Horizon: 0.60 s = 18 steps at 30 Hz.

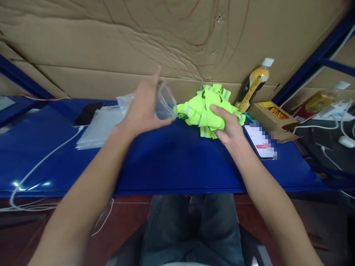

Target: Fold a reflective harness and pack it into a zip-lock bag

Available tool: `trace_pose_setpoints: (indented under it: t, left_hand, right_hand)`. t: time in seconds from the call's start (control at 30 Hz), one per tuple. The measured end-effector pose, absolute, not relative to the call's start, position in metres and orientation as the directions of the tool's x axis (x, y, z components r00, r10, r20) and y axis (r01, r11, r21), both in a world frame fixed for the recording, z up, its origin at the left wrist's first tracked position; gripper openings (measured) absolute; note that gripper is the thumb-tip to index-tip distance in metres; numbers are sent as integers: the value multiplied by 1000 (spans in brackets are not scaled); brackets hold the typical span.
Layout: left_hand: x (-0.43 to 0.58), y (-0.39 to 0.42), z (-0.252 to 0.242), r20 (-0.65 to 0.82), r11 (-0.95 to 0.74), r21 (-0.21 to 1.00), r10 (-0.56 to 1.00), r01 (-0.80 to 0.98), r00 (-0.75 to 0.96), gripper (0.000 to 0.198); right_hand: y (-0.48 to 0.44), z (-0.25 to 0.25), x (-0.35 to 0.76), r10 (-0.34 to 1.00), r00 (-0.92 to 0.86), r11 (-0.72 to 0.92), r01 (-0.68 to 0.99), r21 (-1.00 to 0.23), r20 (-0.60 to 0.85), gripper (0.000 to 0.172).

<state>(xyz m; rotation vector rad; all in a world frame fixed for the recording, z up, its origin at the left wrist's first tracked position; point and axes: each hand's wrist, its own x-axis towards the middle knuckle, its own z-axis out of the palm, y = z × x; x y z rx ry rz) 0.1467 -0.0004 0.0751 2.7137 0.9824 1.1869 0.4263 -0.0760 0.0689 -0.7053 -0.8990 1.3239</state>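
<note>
Dark trousers (pixel 191 225) are showing nearest, below the front edge of a glossy blue table (pixel 172 162). Both bare forearms are reaching forward over the tabletop.

- Left hand (pixel 144 111) is gripping a clear plastic bag (pixel 166 101) by its rim and holding it off the surface. The film is thin and crinkly. The mouth is gaping in a rough oval and facing right.
- Right hand (pixel 229 127) is clenching a bunched reflective vest (pixel 203 107). The fabric is soft, crumpled fluorescent yellow-green with grey reflective strips, and it is resting on the table.
- The bundle is lying directly right of the bag mouth. Its long axis is running left to right, in line with the opening. Its left tip is meeting the rim or stopping just short; I cannot tell which.

Farther left, a stack of flat clear bags (pixel 97 127) is lying by a dark phone (pixel 88 113). A white cable (pixel 41 162) is trailing off the table's front edge.

Farther right, a lit phone (pixel 260 142) is lying flat beside the right wrist. An open cardboard box (pixel 273 118) is sitting behind it. A white-capped bottle of orange drink (pixel 255 85) is leaning against the creased cardboard backing (pixel 111 48).
</note>
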Motion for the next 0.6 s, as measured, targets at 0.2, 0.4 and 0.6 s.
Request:
trace_pose_setpoints:
  t: [0.2, 0.4, 0.6]
  left_hand:
    - [193, -33, 68, 579, -766, -2, 523, 642, 625, 139]
    - [203, -41, 60, 571, -766, -122, 466, 631, 676, 135]
    - [209, -44, 57, 577, -748, -98, 495, 657, 650, 137]
  right_hand:
    - [-74, 69, 427, 985, 21, 163, -451, -877, 172, 64]
    - [-77, 61, 415, 971, -34, 216, -283, -934, 235, 54]
    - [-74, 53, 412, 954, -19, 292, -175, -940, 299, 57]
